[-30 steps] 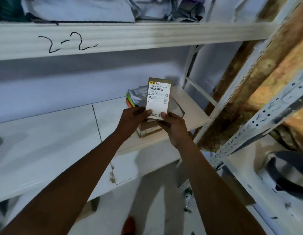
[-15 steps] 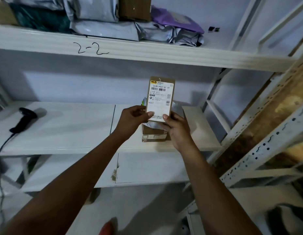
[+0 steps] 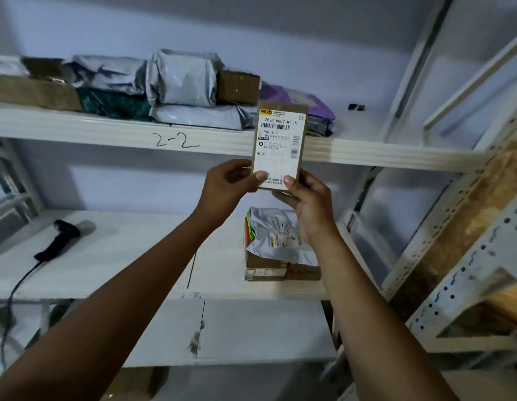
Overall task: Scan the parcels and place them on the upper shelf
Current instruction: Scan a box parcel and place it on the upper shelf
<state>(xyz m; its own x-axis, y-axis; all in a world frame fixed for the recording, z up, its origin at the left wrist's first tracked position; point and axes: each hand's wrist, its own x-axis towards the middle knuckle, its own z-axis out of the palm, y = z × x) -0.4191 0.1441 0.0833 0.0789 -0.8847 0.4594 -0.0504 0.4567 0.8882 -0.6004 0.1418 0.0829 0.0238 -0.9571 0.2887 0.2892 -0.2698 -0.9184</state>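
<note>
Both hands hold one flat parcel [image 3: 279,146] upright in front of the upper shelf [image 3: 106,128]. Its brown card back faces the shelf and its white label faces the person. The left hand [image 3: 225,183] pinches the bottom left corner, thumb on the label side and fingers curled behind. The right hand [image 3: 306,204] pinches the bottom right corner the same way. Gripping only the lower end leaves the barcode and the printed code at the top uncovered, probably so the label can be read or checked against the "2-2" mark [image 3: 176,140] written on the shelf lip, at nine o'clock from the parcel.

The parcel's top edge reaches just above the lip, so it is not yet on the board. Grey mailers and boxes [image 3: 182,79] crowd the upper shelf from ten to eleven o'clock of the parcel, and a purple mailer [image 3: 297,99] lies right behind it at twelve. The board looks bare towards two o'clock, the likelier landing spot.

The scanner [image 3: 60,238] lies on the middle shelf [image 3: 121,256] at eight o'clock, with its cable trailing off the front edge. Neither hand holds it, which suggests that the scan of this parcel is done and placing is the step in hand. A small pile of parcels [image 3: 277,247] waits at six o'clock, directly below the hands.
</note>
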